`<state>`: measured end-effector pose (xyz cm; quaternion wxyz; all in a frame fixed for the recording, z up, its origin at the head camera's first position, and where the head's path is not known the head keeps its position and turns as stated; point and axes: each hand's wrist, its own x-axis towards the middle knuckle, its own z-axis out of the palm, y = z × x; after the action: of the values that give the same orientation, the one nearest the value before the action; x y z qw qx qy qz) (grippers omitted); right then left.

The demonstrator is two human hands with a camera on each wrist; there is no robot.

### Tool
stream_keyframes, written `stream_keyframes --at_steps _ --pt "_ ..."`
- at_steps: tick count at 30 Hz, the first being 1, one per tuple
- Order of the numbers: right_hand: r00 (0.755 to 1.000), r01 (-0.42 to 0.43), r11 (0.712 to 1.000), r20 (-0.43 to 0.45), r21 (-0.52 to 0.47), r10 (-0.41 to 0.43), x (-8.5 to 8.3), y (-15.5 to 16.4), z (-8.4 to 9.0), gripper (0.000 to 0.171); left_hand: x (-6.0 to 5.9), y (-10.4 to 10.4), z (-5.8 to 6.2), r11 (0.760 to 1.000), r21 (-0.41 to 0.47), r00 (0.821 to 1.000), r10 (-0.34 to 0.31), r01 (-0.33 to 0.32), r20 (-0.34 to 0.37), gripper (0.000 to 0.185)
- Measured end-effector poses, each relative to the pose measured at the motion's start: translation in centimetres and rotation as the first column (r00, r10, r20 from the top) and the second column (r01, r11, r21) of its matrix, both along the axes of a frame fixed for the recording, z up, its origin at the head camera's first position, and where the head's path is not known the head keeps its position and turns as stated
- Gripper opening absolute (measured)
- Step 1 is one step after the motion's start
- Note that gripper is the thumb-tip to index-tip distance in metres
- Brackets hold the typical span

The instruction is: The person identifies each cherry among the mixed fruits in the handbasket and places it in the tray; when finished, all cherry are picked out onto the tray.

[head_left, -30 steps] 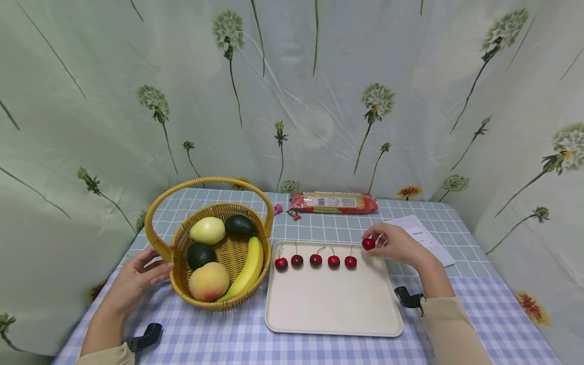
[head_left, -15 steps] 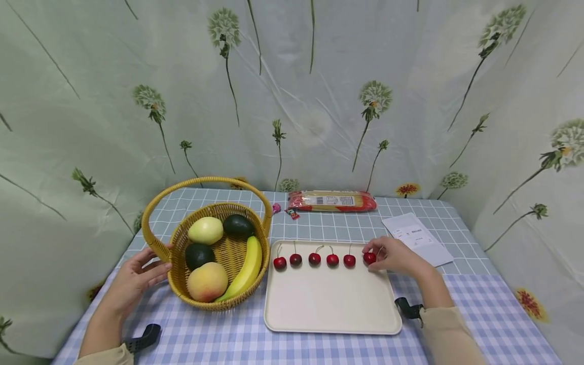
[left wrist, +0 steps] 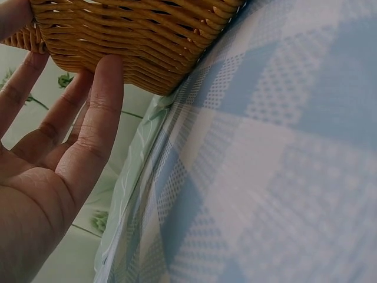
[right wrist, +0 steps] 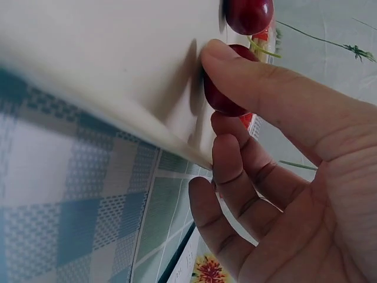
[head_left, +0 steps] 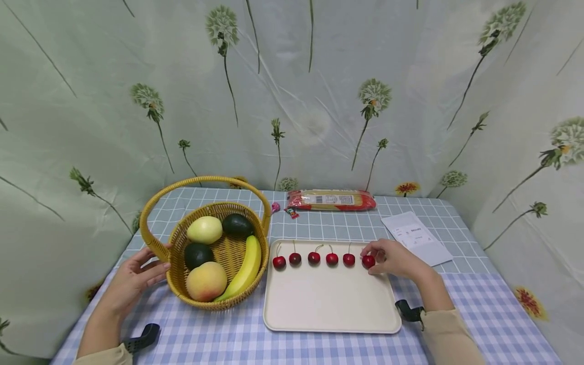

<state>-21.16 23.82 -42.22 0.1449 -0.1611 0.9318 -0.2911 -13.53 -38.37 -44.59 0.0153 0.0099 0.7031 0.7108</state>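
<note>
In the head view, my right hand (head_left: 392,258) pinches a dark red cherry (head_left: 368,261) between thumb and fingers at the upper right of a cream tray (head_left: 333,309). This cherry (right wrist: 221,94) is beside its neighbour in the right wrist view; whether it touches the tray is unclear. Several stemmed cherries (head_left: 314,258) form a row to its left. My left hand (head_left: 137,276) touches the outer left side of a yellow wicker basket (head_left: 230,306). Fairly straight fingers (left wrist: 106,88) meet the woven wall in the left wrist view.
Inside the basket lie a banana (head_left: 246,268), a peach (head_left: 207,282), a pale yellow-green fruit (head_left: 205,230) and two dark green fruits (head_left: 237,225). Behind the tray are a red-and-yellow packet (head_left: 332,199) and small wrapped sweets (head_left: 292,213). A white printed sheet (head_left: 416,238) lies to the right.
My right hand has brought the cherry from the tray's far edge nearer to me, level with the row's right end. My left hand keeps its place at the basket.
</note>
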Motion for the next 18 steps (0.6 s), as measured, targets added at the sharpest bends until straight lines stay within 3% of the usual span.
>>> stream_keyframes --at_steps 12,16,18 --pt "1.0 -0.002 1.0 -0.001 0.012 0.002 0.0 -0.1 0.3 0.04 0.0 0.0 0.1 0.999 -0.028 1.0 0.023 -0.022 0.022 0.048" --pt "1.0 0.011 1.0 -0.003 0.026 -0.011 0.0 0.0 0.5 0.047 0.4 0.0 0.4 0.984 -0.174 0.999 0.043 -0.041 0.011 0.051" --pt "1.0 0.02 0.999 -0.014 0.032 -0.02 0.2 0.0 0.7 0.051 0.8 0.1 1.0 0.944 -0.324 0.998 0.067 -0.063 0.003 0.056"
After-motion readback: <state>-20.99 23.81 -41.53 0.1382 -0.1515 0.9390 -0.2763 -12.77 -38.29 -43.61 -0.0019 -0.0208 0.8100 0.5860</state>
